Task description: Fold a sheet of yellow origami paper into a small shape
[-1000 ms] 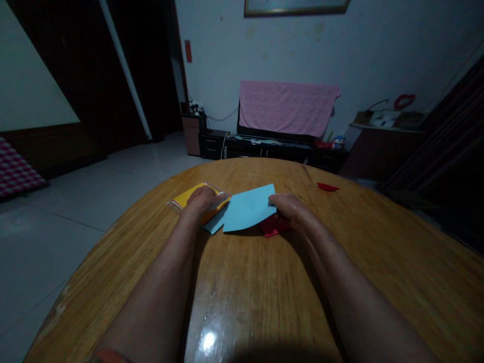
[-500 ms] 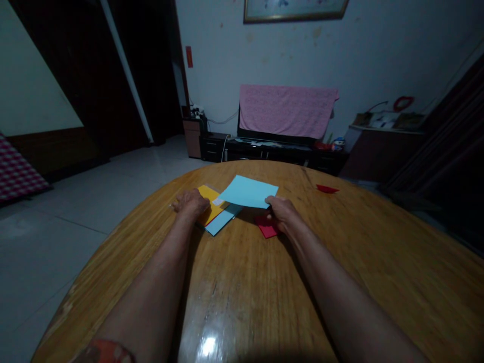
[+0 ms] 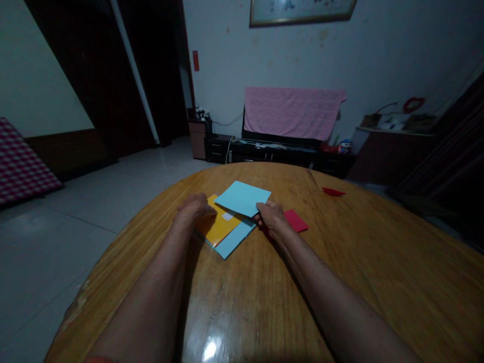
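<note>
My right hand (image 3: 271, 216) pinches the right corner of a light blue sheet of paper (image 3: 243, 197), thumb on top. The sheet is raised and tilted above a yellow packet of paper (image 3: 220, 229) that bears a small white label (image 3: 227, 216). Under the packet, another light blue sheet (image 3: 235, 241) sticks out toward me. Resting on the packet's left side is my left hand (image 3: 197, 207), its fingers stretched and partly apart. A red piece of paper (image 3: 296, 221) lies on the table just right of my right hand, partly hidden by it.
The round wooden table (image 3: 242, 312) has a folded red paper shape (image 3: 333, 192) near its far right edge. Beyond it stand a low black cabinet (image 3: 272, 153), a pink cloth (image 3: 293, 112) draped over a screen, and a side cabinet (image 3: 393, 154) at the right.
My right hand has brought the raised blue sheet left over the yellow packet. More of the packet and the lower blue sheet now shows. The view has shifted slightly.
</note>
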The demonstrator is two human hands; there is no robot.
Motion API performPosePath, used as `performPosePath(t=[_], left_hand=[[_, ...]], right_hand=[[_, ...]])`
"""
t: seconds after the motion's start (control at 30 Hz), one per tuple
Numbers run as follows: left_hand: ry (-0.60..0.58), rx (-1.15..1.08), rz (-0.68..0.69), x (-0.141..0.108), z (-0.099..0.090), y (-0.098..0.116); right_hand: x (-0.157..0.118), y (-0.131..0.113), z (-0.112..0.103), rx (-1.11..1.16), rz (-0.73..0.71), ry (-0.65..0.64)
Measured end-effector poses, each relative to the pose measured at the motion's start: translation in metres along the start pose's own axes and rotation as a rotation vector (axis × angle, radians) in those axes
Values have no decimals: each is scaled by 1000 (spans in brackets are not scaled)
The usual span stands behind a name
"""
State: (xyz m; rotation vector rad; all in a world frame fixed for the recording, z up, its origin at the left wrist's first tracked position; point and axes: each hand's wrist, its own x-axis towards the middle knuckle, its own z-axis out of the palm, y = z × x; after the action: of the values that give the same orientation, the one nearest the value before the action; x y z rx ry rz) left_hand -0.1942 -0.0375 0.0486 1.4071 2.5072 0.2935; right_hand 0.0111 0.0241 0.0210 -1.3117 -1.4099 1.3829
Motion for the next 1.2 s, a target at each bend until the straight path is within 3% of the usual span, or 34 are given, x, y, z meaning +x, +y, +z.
performPosePath(t=[0.1, 0.17, 0.27, 0.47, 0.6, 0.77, 1.1, 1.2], left_hand=[[58, -65, -135, -2, -1, 1], [129, -92, -142, -4, -2, 5], [224, -135, -16, -8, -3, 17], [248, -140, 124, -14, -10, 39], [181, -72, 152, -10, -9, 39], [-5, -18, 205, -9, -4, 37], [-97, -53, 244, -12, -1, 37], [-149, -39, 272, -14, -1, 38]], right_hand=[[-1, 1, 1, -16, -12, -11], [-1, 1, 0, -30, -13, -23], [-5, -2, -2, -65, -4, -56], [-20, -12, 7, -108, 24, -159], [-25, -14, 21, -104, 27, -167], [-32, -14, 28, -214, 55, -181], [-40, -25, 12, -397, 113, -476], [-41, -25, 3, -460, 125, -491]])
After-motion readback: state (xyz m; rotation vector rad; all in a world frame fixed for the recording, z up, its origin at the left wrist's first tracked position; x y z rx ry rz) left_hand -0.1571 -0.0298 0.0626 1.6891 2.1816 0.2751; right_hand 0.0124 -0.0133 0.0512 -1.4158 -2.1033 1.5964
